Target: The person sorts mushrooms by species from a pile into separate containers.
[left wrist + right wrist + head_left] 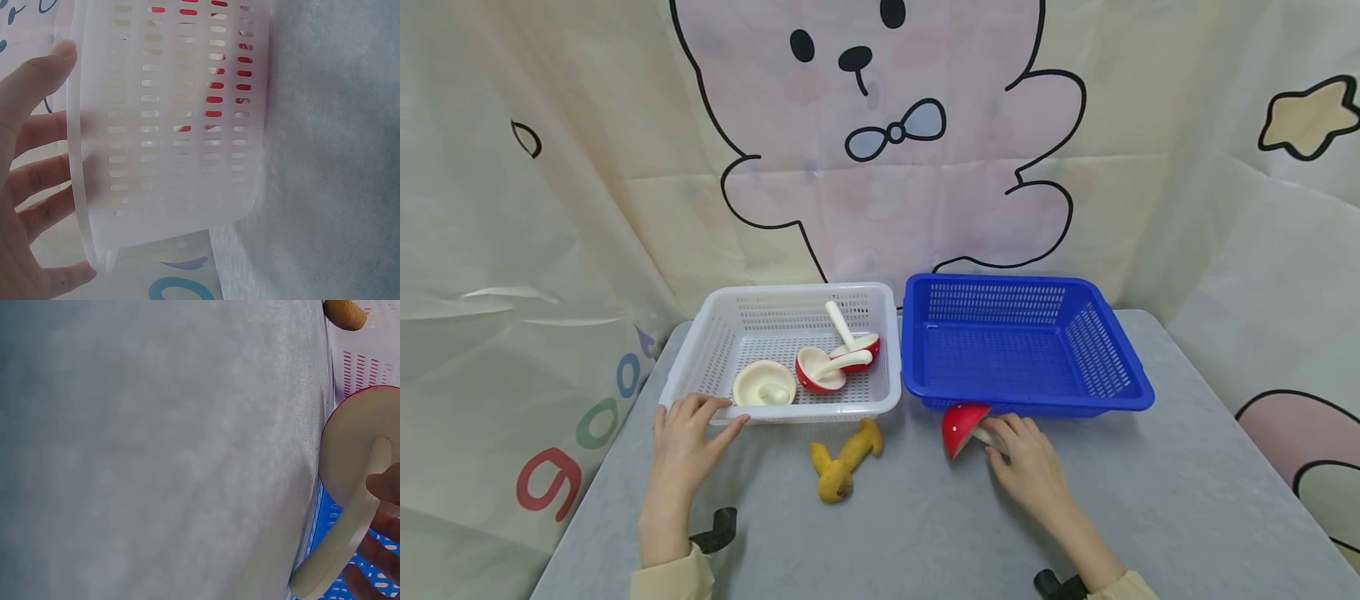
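Observation:
At the front left corner of the white basket (880, 406), my left hand (691, 442) holds the rim, fingers over it and thumb outside. My right hand (1028, 467) pinches the pale stem of a toy mushroom (961, 427) with a red, white-dotted cap. That mushroom is tilted on its side close to the front wall of the blue basket (1026, 406); its cream underside (359, 447) shows in the right wrist view. Between the hands lies a knobbly yellow piece like ginger root (842, 467).
Inside the white basket are two red-capped mushrooms, one nearer (820, 371) and one behind (868, 343), beside a cream mushroom (763, 383). Both baskets stand side by side on the grey table (880, 550), before a printed curtain (625, 167).

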`<state>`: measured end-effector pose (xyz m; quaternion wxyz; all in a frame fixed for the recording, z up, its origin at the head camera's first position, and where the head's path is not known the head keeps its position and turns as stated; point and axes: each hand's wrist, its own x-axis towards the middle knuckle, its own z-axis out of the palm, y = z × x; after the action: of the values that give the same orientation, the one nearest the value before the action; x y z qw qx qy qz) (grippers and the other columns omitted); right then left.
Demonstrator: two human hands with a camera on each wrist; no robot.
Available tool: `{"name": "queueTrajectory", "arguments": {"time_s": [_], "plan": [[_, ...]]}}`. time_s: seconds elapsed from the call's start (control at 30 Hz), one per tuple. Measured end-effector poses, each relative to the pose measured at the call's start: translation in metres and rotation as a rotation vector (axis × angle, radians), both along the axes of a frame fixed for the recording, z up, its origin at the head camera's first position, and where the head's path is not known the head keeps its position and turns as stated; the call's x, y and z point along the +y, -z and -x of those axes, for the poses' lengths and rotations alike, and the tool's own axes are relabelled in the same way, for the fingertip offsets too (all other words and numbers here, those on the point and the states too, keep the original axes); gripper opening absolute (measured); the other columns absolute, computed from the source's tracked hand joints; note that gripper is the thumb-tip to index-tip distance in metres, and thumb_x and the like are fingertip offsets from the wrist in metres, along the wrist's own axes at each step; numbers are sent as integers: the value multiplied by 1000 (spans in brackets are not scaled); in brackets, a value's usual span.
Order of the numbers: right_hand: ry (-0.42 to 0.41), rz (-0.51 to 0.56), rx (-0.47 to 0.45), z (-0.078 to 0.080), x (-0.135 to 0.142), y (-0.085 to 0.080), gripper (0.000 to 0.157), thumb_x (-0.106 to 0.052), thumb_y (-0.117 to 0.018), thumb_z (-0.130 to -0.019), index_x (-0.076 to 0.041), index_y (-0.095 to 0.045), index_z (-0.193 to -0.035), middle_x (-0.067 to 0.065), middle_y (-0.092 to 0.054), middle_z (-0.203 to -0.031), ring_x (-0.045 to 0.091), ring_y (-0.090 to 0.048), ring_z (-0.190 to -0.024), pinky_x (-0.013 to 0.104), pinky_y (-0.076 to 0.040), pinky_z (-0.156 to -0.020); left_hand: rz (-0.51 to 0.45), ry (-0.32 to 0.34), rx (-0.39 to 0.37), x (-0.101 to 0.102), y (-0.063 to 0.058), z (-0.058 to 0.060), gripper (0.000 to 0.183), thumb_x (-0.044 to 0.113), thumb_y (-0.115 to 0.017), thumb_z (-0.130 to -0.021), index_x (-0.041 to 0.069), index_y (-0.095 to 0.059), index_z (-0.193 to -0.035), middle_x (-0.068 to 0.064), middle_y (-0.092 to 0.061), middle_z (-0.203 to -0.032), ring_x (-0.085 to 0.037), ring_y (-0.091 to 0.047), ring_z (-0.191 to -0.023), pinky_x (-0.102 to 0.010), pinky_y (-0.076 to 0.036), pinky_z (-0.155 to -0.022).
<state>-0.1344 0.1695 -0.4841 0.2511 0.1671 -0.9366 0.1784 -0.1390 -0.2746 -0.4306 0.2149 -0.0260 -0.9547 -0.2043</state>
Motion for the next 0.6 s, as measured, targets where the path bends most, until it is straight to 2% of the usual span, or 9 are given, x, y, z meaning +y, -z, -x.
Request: {"name": "queueTrajectory", "arguments": {"time_s": [0.27,0.6], "plan": [[-30,0,-18,4,3,2,37,0,-77,-71,-7,-67,-106,6,-65,-96,23,-58,-85,39,-50,-70,-1,4,-8,1,-1,0,35,31,-78,-80,6,-69,-103,-13,-61,-101,-38,-52,-103,-74,-18,-104],[-6,-13,-102,3,0,-1,31,0,-73,-77,-9,-67,-106,5,-65,-94,20,-57,-84,37,-50,-70,-3,-6,-10,1,-1,-1,35,31,-78,-79,6,-69,-102,-12,-61,-100,-37,-52,-103,-73,-19,-105]]}}
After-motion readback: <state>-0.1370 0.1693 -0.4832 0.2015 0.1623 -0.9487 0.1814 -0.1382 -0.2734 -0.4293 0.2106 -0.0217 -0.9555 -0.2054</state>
